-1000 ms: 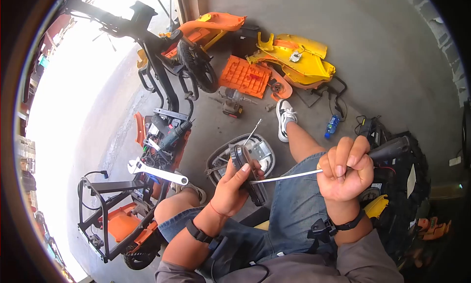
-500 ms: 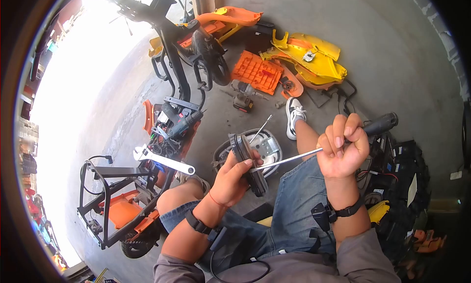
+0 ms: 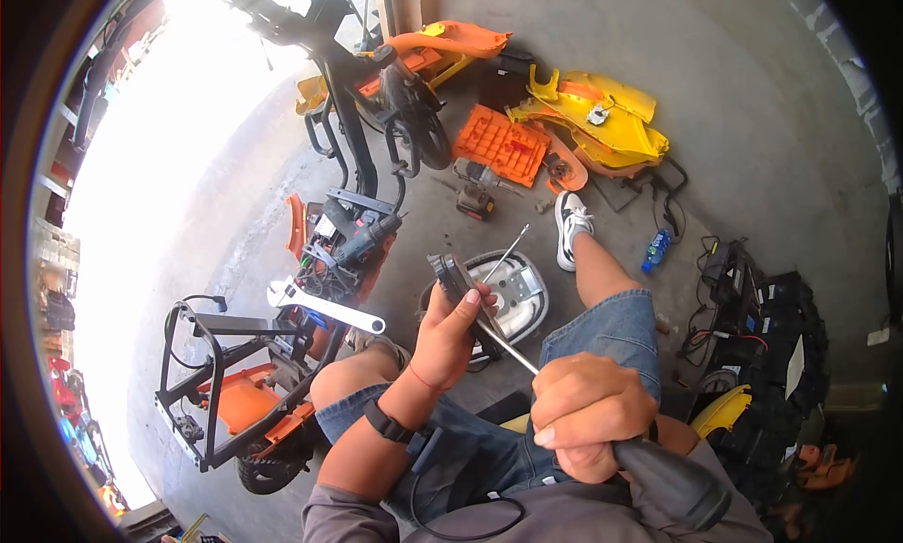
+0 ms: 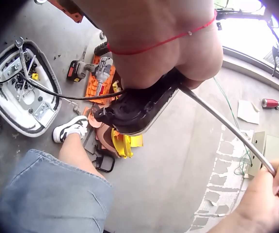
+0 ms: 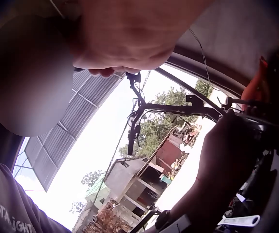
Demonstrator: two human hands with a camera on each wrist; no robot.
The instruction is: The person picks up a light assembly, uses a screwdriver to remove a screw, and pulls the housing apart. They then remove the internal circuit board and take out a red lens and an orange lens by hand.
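Observation:
My left hand (image 3: 444, 345) grips a dark, flat, oblong housing (image 3: 454, 276), standing edge-on in the head view. In the left wrist view the black housing (image 4: 134, 110) shows a moulded underside and a pale rim, partly hidden by the hand. A screwdriver (image 3: 673, 485) with a thick black handle and long steel shaft is gripped in my right hand (image 3: 593, 413), fingers wrapped round it near where handle and shaft meet. The screwdriver's shaft (image 4: 227, 125) runs to the housing's edge beside the left fingers, its tip hidden there.
Below the hands lies a white tray-like shell (image 3: 527, 303) with loose parts. A silver adjustable wrench (image 3: 329, 308) and a cordless drill (image 3: 365, 242) rest on the stripped scooter frame (image 3: 214, 355). Yellow panels (image 3: 616, 119), a blue bottle (image 3: 657, 251) and black battery packs (image 3: 781, 355) surround the feet.
My right hand has come down and left toward the lap, its fingers closing firmly round the screwdriver. The handle has swung from upper right to lower right. The left hand still holds the housing.

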